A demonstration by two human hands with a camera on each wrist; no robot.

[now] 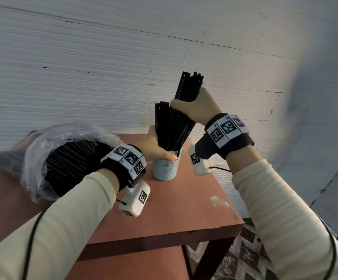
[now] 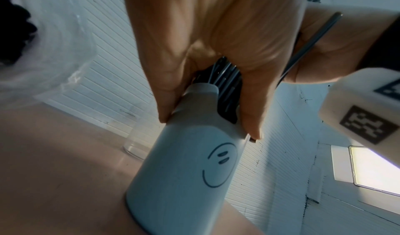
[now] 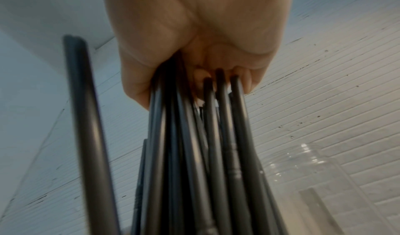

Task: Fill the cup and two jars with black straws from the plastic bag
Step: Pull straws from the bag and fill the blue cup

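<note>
Only the wrist views show a clear jar point(image 2: 135, 141) behind the cup point(image 1: 165, 168). The left hand point(image 1: 154, 146) wraps the cup's rim on the table point(image 1: 184, 209); the right hand point(image 1: 194, 108), above it, is clamped around black straws point(image 1: 176, 122) standing in the cup. The plastic bag point(image 1: 63, 158) lies beside the left wrist.

table point(image 1: 184, 203): reddish-brown top, pale scuff near right edge, dark legs
wall point(image 1: 83, 57): white, fine horizontal ridges, dark scratches and chips
floor point(image 1: 243, 257): dark-and-light zigzag pattern, seen beside table leg
window point(image 2: 376, 172): bright pane, right of wall
</note>
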